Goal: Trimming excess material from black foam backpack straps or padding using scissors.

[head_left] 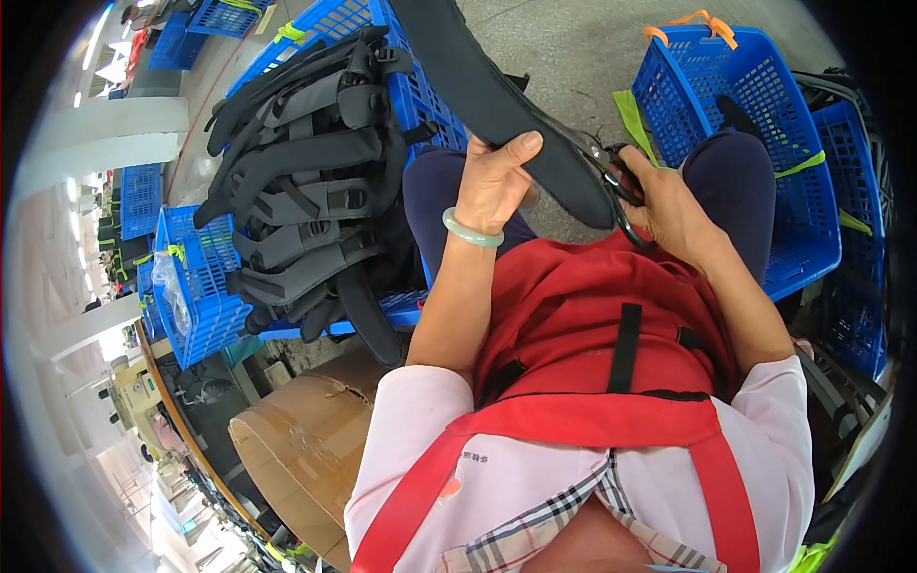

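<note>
A long black padded strap [478,91] runs from the top of the view down over my lap, its rounded end just above my knees' gap. My left hand [489,186] grips it near the lower part, thumb on top; a pale bracelet is round that wrist. In my right hand [673,208] is a pair of scissors [621,183] with dark handles, the fingers closed around them. Their metal blades lie along the strap's right edge, touching or very near it. Whether they cut a thread there cannot be made out.
At my left a blue plastic crate [411,91] bears a heap of black padded straps [310,177]. Another blue crate [807,215] stands to my right with a dark piece inside. A cardboard box [306,439] is at lower left. My red apron [573,325] covers my lap.
</note>
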{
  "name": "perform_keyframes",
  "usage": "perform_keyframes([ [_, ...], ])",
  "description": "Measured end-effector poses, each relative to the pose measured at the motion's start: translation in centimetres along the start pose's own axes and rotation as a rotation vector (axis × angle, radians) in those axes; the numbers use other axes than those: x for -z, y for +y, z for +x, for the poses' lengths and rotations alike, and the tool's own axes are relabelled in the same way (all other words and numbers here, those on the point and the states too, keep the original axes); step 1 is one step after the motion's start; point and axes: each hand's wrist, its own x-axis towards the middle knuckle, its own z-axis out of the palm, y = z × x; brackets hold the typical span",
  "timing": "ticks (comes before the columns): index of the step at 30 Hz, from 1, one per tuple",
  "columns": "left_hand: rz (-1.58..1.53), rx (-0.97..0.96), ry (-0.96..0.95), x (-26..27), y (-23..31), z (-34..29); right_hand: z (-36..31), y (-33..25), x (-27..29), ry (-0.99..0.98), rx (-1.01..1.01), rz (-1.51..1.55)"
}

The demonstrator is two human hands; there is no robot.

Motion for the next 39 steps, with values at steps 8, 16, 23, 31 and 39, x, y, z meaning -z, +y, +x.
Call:
perform_keyframes([
  [8, -0.035, 0.004, -0.039, -0.3, 0.0, -0.3, -1.2, -1.1, 2.1, 0.021, 0.16, 0.095],
  [16, -0.044, 0.034, -0.038, 0.8, -0.2, 0.1, -0.4, 0.1, 0.1, 0.028, 0.101, 0.051],
  [23, -0.026, 0.035, -0.034, 0.1, -0.3, -0.2, -0.5, -0.3, 0.4, 0.045, 0.065, 0.039],
  [31, -0.107, 0.103, -0.099, 0.5, 0.7, 0.4, -0.4, -0.4, 0.4, 0.04, -0.034, -0.005],
  [39, 0.011, 0.011, -0.051, 1.0, 0.3, 0.5, 0.1, 0.8, -1.4, 0.163, 0.135, -0.047],
])
